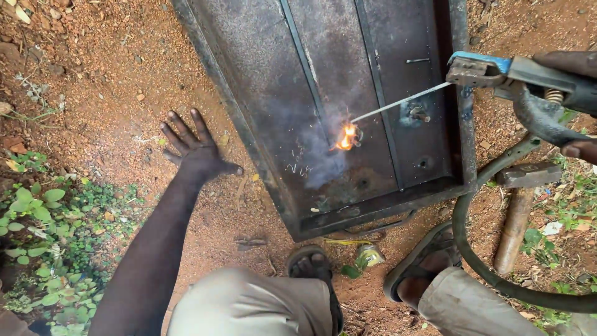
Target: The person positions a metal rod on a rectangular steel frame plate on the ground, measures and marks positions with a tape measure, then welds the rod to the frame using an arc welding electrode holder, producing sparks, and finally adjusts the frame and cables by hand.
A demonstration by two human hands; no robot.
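R hand [575, 93] holds electrode holder [497, 70]; rod sparking.

Red dirt ground [112, 81], metal door frame [261, 74], hammer [519, 208], left hand [196, 152]

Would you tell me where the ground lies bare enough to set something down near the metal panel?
Bare soil lies around the left hand, between the plants and the metal panel. Right of the panel is crowded: hammer, cable, weeds.
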